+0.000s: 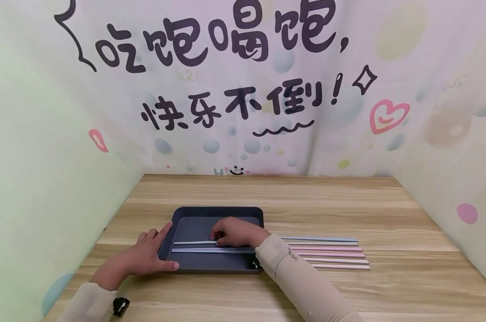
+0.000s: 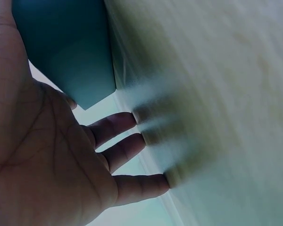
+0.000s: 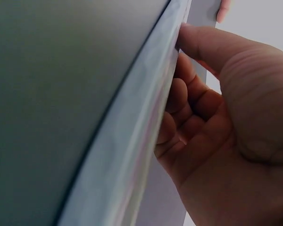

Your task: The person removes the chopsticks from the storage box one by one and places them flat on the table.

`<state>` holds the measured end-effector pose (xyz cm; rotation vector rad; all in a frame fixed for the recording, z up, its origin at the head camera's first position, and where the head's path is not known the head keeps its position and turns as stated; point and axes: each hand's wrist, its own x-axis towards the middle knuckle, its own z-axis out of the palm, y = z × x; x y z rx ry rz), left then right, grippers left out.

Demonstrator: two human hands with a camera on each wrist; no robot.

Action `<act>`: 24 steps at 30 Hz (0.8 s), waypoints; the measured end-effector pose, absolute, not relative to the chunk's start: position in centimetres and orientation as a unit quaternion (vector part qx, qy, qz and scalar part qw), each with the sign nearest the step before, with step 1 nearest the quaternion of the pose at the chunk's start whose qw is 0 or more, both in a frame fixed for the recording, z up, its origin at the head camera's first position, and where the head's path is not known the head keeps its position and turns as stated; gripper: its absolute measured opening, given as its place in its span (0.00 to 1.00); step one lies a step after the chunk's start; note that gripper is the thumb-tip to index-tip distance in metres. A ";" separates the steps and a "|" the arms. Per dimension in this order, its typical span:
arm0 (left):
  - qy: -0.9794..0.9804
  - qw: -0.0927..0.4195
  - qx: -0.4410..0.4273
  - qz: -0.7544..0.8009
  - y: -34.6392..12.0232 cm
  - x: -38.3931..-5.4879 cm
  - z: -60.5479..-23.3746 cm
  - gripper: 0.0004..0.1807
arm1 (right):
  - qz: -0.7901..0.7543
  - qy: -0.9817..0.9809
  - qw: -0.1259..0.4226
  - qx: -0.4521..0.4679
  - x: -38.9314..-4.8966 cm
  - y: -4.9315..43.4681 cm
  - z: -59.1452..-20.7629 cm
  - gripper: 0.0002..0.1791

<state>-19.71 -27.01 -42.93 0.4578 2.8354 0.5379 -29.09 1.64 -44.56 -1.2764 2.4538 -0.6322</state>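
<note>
Pinching a slim white stick (image 1: 192, 243) with the right hand (image 1: 236, 232) inside a dark-grey rectangular tray (image 1: 190, 229), lower centre of frame, ideally keeping it level while bracing the rim with the outspread left hand (image 1: 146, 256).

Worktop (image 1: 327, 197) wood-grained, smooth, faintly glossy. Toward its left edge, tray (image 1: 194, 229) smooth and matt, metal or plastic unclear; sticks (image 1: 327, 248) smooth, material unclear. Backdrop (image 1: 226, 156) at the far edge looks matt, lightly creased cloth; sleeves (image 1: 307, 281) soft cloth.
</note>
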 end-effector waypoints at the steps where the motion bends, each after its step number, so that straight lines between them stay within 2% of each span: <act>1: 0.965 0.110 0.156 0.182 -27.0 -19.7 -42.9 0.65 | -0.220 0.855 0.150 -0.446 -29.1 1.6 -44.5 0.05; 24: 0.965 0.113 0.150 0.182 -27.0 -19.7 -42.9 0.65 | -0.213 0.858 0.112 -0.454 -28.9 1.9 -43.3 0.06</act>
